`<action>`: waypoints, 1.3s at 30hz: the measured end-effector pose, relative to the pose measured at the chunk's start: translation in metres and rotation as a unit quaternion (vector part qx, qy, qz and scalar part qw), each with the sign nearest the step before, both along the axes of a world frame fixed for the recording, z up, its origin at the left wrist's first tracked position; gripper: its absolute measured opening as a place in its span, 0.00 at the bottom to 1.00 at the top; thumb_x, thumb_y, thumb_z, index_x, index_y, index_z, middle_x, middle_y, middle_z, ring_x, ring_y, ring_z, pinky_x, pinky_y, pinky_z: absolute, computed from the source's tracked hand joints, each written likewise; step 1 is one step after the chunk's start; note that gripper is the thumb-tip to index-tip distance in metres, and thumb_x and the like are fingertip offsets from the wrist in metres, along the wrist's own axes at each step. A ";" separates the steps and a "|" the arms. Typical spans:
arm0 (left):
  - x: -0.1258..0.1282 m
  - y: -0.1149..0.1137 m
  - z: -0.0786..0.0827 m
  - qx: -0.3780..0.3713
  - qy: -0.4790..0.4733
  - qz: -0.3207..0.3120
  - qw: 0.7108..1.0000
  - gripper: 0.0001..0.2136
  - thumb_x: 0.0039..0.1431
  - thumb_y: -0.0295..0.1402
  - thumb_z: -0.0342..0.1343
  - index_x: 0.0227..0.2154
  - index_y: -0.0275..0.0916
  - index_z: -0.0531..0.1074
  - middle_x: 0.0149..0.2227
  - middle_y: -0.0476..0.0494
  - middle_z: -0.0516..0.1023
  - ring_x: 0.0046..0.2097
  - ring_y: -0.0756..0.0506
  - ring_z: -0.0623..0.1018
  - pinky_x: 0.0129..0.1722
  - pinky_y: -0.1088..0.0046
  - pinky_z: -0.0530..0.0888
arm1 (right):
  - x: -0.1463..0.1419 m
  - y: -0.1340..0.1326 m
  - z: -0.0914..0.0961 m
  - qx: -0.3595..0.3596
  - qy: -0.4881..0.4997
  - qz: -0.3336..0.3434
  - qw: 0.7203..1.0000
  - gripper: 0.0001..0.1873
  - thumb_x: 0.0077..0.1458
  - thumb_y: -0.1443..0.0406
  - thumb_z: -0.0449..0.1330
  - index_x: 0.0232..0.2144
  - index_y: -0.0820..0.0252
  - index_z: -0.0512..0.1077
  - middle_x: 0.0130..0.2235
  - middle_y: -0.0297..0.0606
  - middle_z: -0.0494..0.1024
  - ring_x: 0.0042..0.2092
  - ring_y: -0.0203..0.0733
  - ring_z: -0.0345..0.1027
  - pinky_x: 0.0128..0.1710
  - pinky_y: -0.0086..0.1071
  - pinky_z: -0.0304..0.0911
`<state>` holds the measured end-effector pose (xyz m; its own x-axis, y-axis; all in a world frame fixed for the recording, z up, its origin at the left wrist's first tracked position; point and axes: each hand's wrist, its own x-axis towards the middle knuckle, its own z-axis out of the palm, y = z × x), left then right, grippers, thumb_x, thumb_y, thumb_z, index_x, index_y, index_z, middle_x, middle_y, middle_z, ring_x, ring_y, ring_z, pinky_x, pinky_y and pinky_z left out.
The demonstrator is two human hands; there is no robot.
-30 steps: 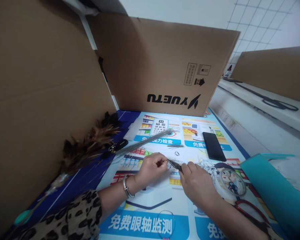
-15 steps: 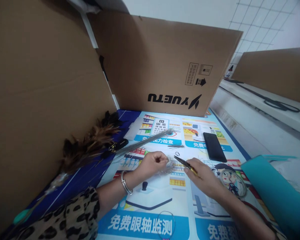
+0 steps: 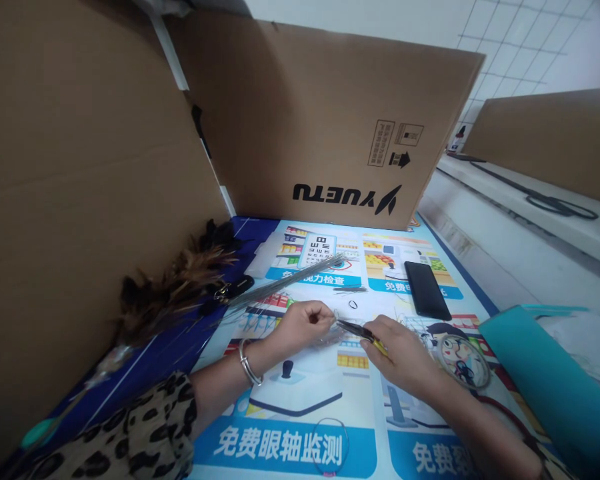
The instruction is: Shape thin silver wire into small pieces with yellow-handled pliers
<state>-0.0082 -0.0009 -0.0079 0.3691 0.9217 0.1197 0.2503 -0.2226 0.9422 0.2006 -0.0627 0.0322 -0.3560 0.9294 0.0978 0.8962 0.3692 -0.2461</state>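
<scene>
My right hand (image 3: 397, 350) is wrapped round a pair of pliers (image 3: 355, 328) with dark jaws and yellow handles. The plier tips point left and meet a thin wire (image 3: 337, 316) at my left fingertips. My left hand (image 3: 305, 327) pinches that wire between thumb and forefinger; its far end is too fine to follow. Just beyond the pliers lies a small dark ring (image 3: 353, 305). A bundle of straight thin wires (image 3: 300, 277) lies slantwise behind my left hand, with a few short wires (image 3: 350, 289) beside it.
A black phone (image 3: 427, 290) lies at the right. Beside it are a coil of wire (image 3: 464, 360) and a teal box (image 3: 545, 373). A feather duster (image 3: 175, 280) leans along the left cardboard wall (image 3: 95, 147). A thin loop (image 3: 331, 447) lies in front.
The pliers have moved left, bringing their tips to the wire at my left fingers. My left hand has barely moved. The view has shifted slightly.
</scene>
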 end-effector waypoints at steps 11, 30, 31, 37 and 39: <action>-0.006 -0.001 0.009 -0.115 -0.061 -0.099 0.987 0.09 0.49 0.35 0.55 0.27 0.32 0.71 0.21 0.49 0.68 0.21 0.55 0.64 0.19 0.82 0.61 | 0.006 0.004 -0.003 0.041 -0.029 -0.029 0.998 0.11 0.57 0.60 0.47 0.35 0.58 0.66 0.34 0.36 0.71 0.36 0.35 0.66 0.34 0.26 0.57; -0.005 -0.001 0.009 -0.111 -0.103 -0.131 0.980 0.10 0.46 0.34 0.58 0.32 0.34 0.71 0.20 0.55 0.59 0.22 0.56 0.59 0.21 0.81 0.58 | 0.011 0.007 -0.015 0.041 0.009 -0.008 0.999 0.12 0.58 0.60 0.46 0.36 0.58 0.66 0.34 0.36 0.69 0.37 0.35 0.64 0.37 0.27 0.57; -0.005 -0.001 0.009 -0.110 -0.102 -0.130 0.980 0.10 0.47 0.34 0.58 0.32 0.34 0.71 0.20 0.55 0.59 0.22 0.56 0.59 0.21 0.81 0.58 | 0.011 0.007 -0.015 0.040 0.009 -0.008 0.999 0.12 0.58 0.60 0.46 0.36 0.58 0.66 0.34 0.36 0.69 0.37 0.35 0.64 0.36 0.27 0.57; -0.007 -0.001 0.008 -0.121 -0.097 -0.140 0.978 0.10 0.48 0.34 0.57 0.31 0.33 0.70 0.21 0.54 0.58 0.22 0.56 0.59 0.21 0.81 0.57 | 0.012 0.008 -0.017 0.037 0.015 -0.005 0.999 0.12 0.57 0.59 0.46 0.36 0.57 0.66 0.34 0.37 0.69 0.37 0.37 0.64 0.36 0.28 0.57; -0.007 -0.001 0.008 -0.124 -0.096 -0.141 0.977 0.10 0.49 0.34 0.56 0.32 0.33 0.70 0.21 0.54 0.59 0.23 0.56 0.59 0.22 0.81 0.57 | 0.012 0.008 -0.017 0.037 0.018 -0.004 0.999 0.13 0.57 0.59 0.45 0.36 0.57 0.66 0.34 0.37 0.69 0.37 0.37 0.64 0.37 0.28 0.57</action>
